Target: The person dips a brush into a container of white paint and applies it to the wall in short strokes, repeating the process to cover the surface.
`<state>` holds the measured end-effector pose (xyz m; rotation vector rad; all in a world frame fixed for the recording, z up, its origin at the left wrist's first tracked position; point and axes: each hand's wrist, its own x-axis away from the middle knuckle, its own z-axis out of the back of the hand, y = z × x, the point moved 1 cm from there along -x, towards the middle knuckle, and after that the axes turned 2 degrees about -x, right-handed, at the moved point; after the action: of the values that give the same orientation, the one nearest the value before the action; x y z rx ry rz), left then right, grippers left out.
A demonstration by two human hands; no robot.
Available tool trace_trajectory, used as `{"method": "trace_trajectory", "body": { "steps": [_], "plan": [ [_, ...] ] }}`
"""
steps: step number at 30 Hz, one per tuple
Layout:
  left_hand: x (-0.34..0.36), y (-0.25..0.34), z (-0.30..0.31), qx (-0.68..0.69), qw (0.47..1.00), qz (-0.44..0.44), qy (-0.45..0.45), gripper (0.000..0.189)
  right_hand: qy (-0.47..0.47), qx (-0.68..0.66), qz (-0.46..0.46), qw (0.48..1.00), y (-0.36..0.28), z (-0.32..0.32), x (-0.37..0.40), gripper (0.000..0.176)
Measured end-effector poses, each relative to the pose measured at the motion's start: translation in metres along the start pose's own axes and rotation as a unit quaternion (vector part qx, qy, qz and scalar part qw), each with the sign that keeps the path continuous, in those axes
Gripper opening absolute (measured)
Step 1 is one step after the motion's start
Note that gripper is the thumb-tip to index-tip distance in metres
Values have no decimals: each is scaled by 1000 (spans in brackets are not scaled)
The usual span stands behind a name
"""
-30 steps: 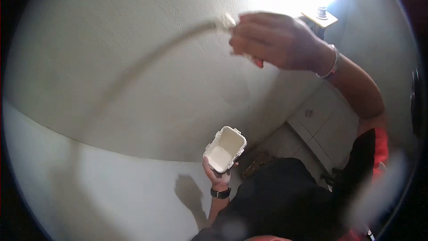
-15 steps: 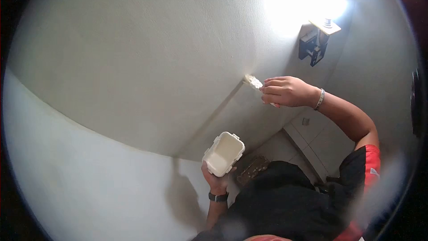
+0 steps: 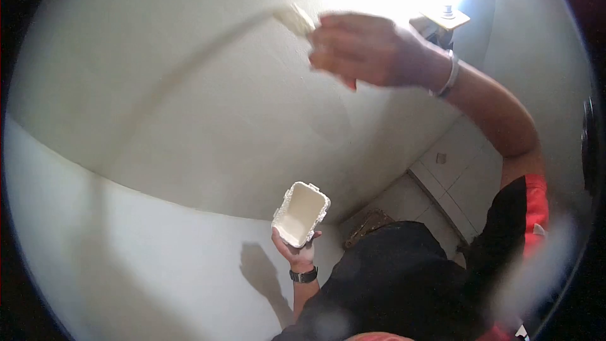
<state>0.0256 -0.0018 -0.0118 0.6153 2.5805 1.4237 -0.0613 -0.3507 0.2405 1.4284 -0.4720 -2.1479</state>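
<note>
A paint-smeared brush [image 3: 294,20] touches or nearly touches the wall [image 3: 208,107] near the top of the view. My right hand [image 3: 363,49], slightly blurred, is closed round the brush's handle, whose red end shows below the fingers. Low in the middle, my left hand [image 3: 297,251] holds up an open white rectangular container [image 3: 302,215] from beneath. Its rim is crusted with white, and a pale coating covers the inside.
A bright lamp shines at the upper right beside a small bracket with a flat board [image 3: 445,21]. A white wall section [image 3: 164,240] lies lower left. Floor tiles [image 3: 464,158] and a brown object [image 3: 369,226] show below.
My right hand has moved up and to the left along the wall with the brush. My left hand and the container have shifted slightly left in view.
</note>
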Motion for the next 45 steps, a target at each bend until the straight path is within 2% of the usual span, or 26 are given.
{"method": "trace_trajectory", "body": {
  "steps": [1, 3, 7, 10, 12, 13, 14, 17, 18, 21, 22, 25, 28, 31, 35, 37, 41, 43, 44, 45],
  "plan": [
    [0, -1, 2, -17, 1000, -13, 0, 61, -64, -33, -25, 997, -13, -8, 15, 19],
    [-2, 2, 0, -37, 999, -29, 0, 61, -112, -15, 10, 994, -40, -31, 46, 20],
    [-1, 5, -9, -7, 1000, 8, 12, 59, -233, -167, -1, 958, -84, -68, 99, 18],
    [-6, 6, -5, -2, 1000, 18, 1, 58, -184, -164, 8, 969, -78, -75, 86, 15],
    [-4, 7, -3, -23, 999, 21, -4, 58, -135, -169, 6, 976, -60, -66, 52, 14],
    [-3, 6, -5, 4, 1000, 29, 2, 59, -106, -151, 19, 983, -45, -65, 30, 14],
    [-2, 6, -5, 32, 999, 36, 8, 59, -72, -181, -5, 981, -31, -65, 10, 13],
    [-4, 4, 0, 18, 999, 41, 10, 62, 49, -55, 37, 997, 7, -37, -59, 11],
    [-4, 3, 2, 17, 999, 38, 14, 62, -36, -60, -4, 998, 12, -12, -77, 8],
    [-5, 3, 2, 41, 999, 30, -8, 59, 150, -21, 91, 984, 38, 1, -99, 10],
    [-4, 4, -1, 18, 1000, 22, -11, 61, 94, -29, 11, 995, 28, -6, -90, 5],
    [-3, 5, -4, -6, 1000, 16, -10, 63, 76, 63, 55, 994, 7, -48, -51, 17],
    [-2, 8, -11, -2, 1000, 22, 1, 63, -45, -28, 57, 997, -33, -55, -6, 20],
    [-5, 6, -5, -7, 999, 30, 7, 63, -167, -196, 20, 966, -63, -75, 30, 17],
    [-3, 10, -9, 1, 998, 61, 30, 62, -160, -236, 13, 958, -57, -74, 22, 14],
    [-2, 8, -7, 6, 999, 45, 14, 62, -87, -197, -6, 977, -29, -67, -9, 12],
    [-4, 4, -3, 20, 999, 25, -9, 62, -29, -35, -11, 999, 21, -38, -77, 15],
    [-2, 7, -7, 23, 999, 28, -9, 62, 50, 19, -4, 999, 31, -20, -103, 14],
    [-1, 9, -9, 24, 999, 32, -12, 62, 73, -65, 39, 994, 37, 2, -114, 8],
    [-3, 9, -8, 23, 999, 31, -14, 62, 75, -63, 39, 994, 36, 9, -116, 8]
  ]
}}
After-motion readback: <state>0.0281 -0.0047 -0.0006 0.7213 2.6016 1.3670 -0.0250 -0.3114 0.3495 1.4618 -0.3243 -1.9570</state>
